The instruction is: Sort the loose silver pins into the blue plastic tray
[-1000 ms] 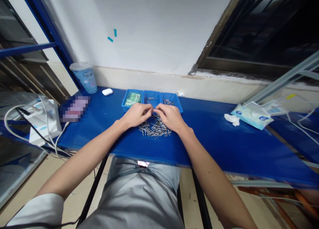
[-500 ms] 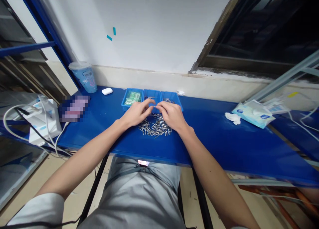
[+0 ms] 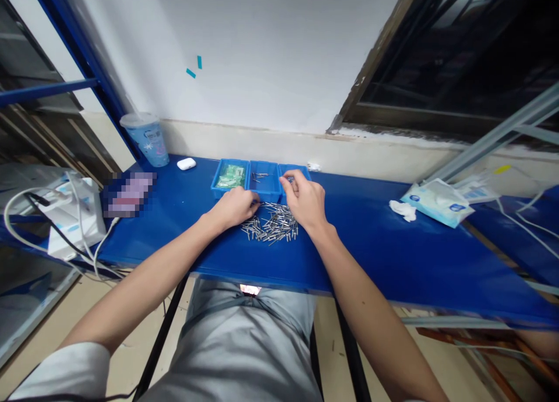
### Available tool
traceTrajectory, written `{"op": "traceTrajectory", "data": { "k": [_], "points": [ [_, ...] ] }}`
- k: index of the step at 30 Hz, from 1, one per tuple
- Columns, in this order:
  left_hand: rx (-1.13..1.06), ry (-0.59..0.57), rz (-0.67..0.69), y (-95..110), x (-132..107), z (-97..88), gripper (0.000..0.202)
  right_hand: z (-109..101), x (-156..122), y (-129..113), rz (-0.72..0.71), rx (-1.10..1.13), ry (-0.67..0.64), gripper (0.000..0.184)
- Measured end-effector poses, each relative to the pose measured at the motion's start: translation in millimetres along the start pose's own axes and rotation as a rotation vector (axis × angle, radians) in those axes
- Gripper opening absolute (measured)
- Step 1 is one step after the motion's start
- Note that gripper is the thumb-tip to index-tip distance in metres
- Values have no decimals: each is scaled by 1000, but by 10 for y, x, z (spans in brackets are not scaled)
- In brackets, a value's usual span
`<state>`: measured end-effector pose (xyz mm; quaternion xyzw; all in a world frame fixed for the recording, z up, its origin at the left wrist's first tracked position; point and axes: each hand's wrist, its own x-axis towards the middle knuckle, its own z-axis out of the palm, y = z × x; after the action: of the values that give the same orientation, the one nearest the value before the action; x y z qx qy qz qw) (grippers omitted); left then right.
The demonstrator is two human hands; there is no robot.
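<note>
A heap of small metal pins [image 3: 271, 228] lies on the blue table [image 3: 375, 244] between my hands. My left hand [image 3: 233, 207] rests at the heap's left edge, its fingers curled in a pinch on something I cannot make out. My right hand [image 3: 304, 197] reaches over the right blue tray [image 3: 301, 170], which holds a few metal parts, with its fingertips pinched together above them. The middle blue tray [image 3: 264, 184] has a few pins in it. The left blue tray [image 3: 230, 176] is filled with green pieces.
A plastic cup [image 3: 146, 136] and a white earbud case [image 3: 186, 164] stand at the back left. A white device with cables [image 3: 74, 215] sits at the left table end. Tissue packets [image 3: 437, 198] and a crumpled tissue [image 3: 404, 210] lie on the right.
My hands were joined over the heap, then parted. My right hand has moved back to the right tray; my left hand has dropped to the heap's left edge.
</note>
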<state>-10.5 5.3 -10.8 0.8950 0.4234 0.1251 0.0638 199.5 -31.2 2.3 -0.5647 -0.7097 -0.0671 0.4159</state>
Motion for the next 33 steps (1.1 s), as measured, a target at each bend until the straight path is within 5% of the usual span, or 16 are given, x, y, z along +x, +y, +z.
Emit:
{"op": "traceTrajectory", "data": {
  "k": [14,18,22,28,33],
  "points": [
    [-202,-9,70,7,0,-19,25,10,-37,4,-154,53,-240,32],
    [-204,-15,209,46,-16,-52,27,7,-44,3,-171,54,-237,34],
    [-197,43,314,147,-59,-78,40,11,-45,11,-164,76,-216,35],
    [-32,-45,391,324,-135,-51,72,-6,-41,7,-143,107,-188,34],
    [98,-81,412,328,-139,21,72,-5,-39,9,-147,106,-165,35]
  ]
}}
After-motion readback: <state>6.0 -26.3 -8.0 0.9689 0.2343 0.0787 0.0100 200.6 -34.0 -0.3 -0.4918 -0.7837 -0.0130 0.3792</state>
